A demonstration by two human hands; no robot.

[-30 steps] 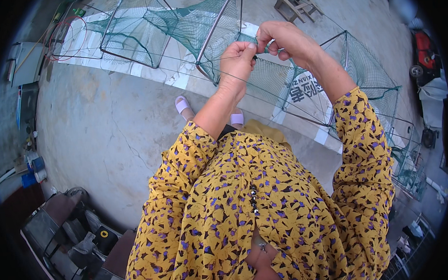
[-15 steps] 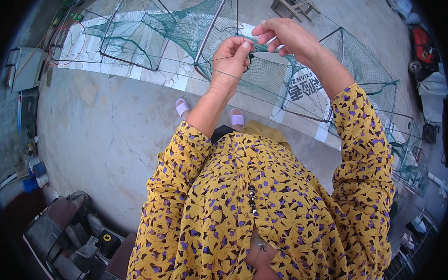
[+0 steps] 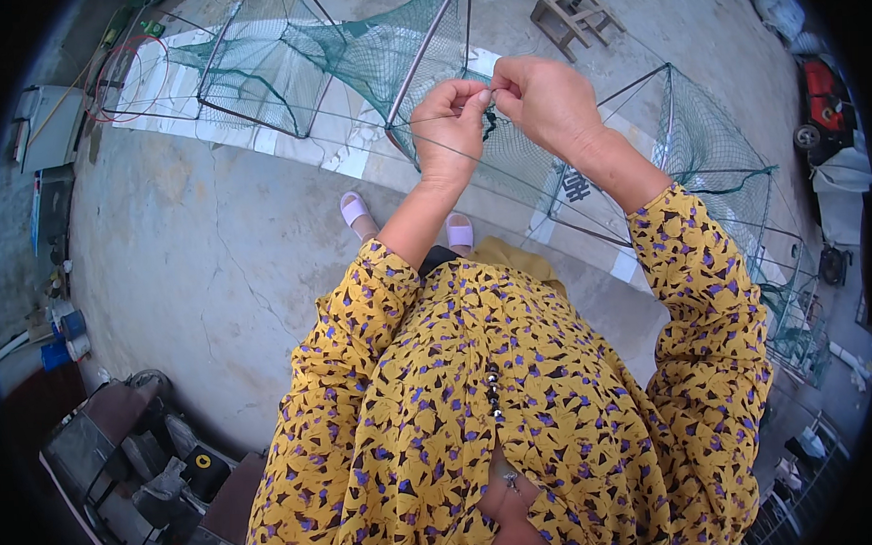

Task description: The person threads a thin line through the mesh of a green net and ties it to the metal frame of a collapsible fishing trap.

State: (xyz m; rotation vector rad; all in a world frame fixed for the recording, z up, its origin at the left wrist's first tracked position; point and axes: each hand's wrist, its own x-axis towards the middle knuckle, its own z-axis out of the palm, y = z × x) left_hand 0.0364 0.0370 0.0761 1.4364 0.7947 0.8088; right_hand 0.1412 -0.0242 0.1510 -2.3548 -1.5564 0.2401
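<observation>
In front of me hangs a long green net trap [image 3: 356, 49], its mesh stretched over square metal frames. My left hand [image 3: 450, 128] is closed, thumb against fingers, on a thin dark cord [image 3: 489, 126] at the trap's upper edge; a short dark green piece dangles below the fingertips. My right hand [image 3: 557, 110] meets it from the right, thumb and forefinger pinched on the cord close to the left thumb. Most of its other fingers curl out of sight. Exactly what sits between the fingertips is too small to make out.
White printed sheeting [image 3: 350, 152] lies under the trap on the concrete floor [image 3: 166, 243]. A small wooden stool [image 3: 573, 18] stands beyond it. A red machine [image 3: 822, 96] is at the far right. Chairs and bags [image 3: 159, 465] crowd the lower left.
My right hand has come down and left from an open, raised pose, and its fingertips now pinch beside my left thumb. My left hand keeps its grip with little movement.
</observation>
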